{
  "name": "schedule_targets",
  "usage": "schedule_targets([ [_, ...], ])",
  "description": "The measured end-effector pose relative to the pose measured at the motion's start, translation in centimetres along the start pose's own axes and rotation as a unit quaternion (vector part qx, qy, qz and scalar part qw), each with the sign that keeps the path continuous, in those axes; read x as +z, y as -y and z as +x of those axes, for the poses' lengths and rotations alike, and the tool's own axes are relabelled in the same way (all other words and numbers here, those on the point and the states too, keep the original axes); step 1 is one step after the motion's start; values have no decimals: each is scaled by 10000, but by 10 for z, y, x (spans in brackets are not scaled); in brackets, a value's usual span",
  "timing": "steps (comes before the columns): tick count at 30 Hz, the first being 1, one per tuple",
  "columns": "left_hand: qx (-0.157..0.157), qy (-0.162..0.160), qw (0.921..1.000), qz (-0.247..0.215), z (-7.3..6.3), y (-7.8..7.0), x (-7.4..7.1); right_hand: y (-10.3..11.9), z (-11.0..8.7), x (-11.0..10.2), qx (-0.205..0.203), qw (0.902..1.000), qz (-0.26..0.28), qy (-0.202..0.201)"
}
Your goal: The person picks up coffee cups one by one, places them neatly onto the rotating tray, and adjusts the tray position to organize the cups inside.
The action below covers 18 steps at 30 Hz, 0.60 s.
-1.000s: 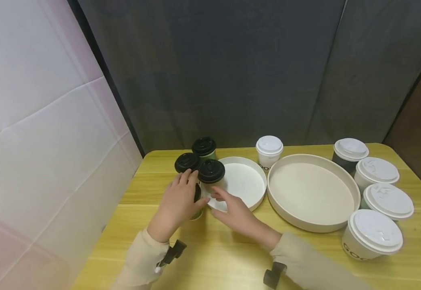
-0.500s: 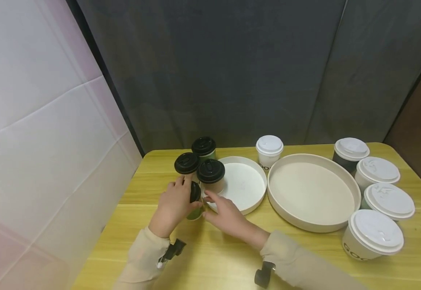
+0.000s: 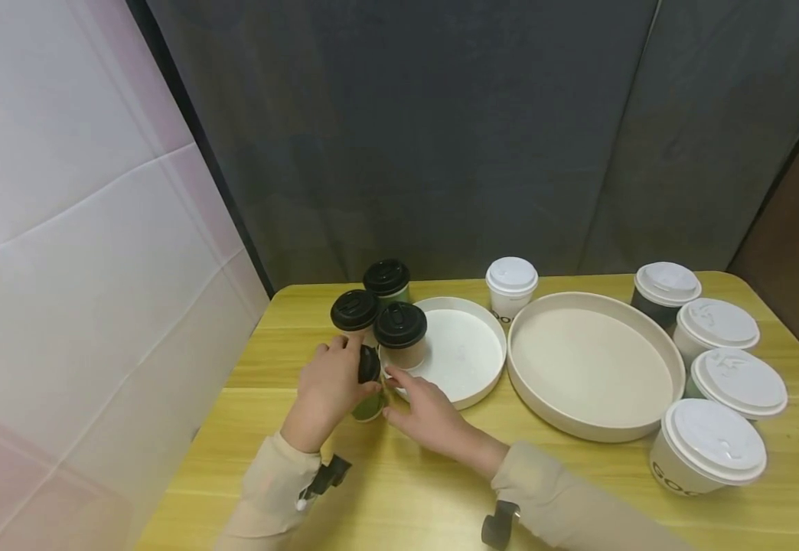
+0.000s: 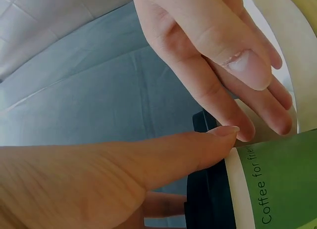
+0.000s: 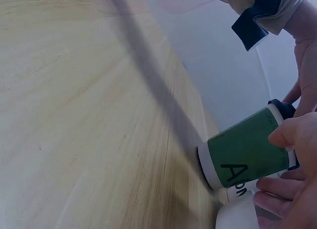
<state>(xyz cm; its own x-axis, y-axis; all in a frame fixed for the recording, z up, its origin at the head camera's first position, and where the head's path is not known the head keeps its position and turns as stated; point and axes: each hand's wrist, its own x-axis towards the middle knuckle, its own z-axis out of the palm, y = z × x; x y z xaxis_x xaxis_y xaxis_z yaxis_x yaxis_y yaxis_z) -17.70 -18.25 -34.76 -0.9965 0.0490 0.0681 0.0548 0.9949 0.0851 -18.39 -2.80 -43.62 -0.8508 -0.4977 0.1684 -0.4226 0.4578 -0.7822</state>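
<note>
A green paper coffee cup [image 3: 368,408] with a black lid [image 4: 210,199] stands upright on the table, left of the small white round tray [image 3: 464,398]. My left hand [image 3: 327,386] grips it near the top, thumb at the lid's lower edge; its other fingers are mostly hidden behind the lid. My right hand [image 3: 430,413] is at the cup's right side, fingers relaxed and spread, between cup and tray. In the right wrist view its thumb overlaps the green cup [image 5: 245,147]. A brown cup with a black lid [image 3: 401,337] stands at the tray's left edge.
Two more black-lidded cups, one brown [image 3: 354,312] and one green [image 3: 387,280], stand behind. A white-lidded cup [image 3: 512,287] is at the back. The larger beige round tray [image 3: 595,432] sits right of the small one. Several white-lidded cups [image 3: 709,444] line the right side.
Both hands have moved from around the brown cup, toward me, to the green cup. The left hand has taken hold of it. The brown cup stays at the tray's edge.
</note>
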Motion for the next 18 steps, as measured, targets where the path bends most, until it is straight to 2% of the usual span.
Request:
schedule_targets([
  [11, 98, -246, 9996, 33, -6, -3, -10, 1, 0, 0, -102, 9999, -97, 23],
  [18, 162, -406, 9990, 43, -13, -7, -17, 1, -2, 1, -102, 9996, 239, 51],
])
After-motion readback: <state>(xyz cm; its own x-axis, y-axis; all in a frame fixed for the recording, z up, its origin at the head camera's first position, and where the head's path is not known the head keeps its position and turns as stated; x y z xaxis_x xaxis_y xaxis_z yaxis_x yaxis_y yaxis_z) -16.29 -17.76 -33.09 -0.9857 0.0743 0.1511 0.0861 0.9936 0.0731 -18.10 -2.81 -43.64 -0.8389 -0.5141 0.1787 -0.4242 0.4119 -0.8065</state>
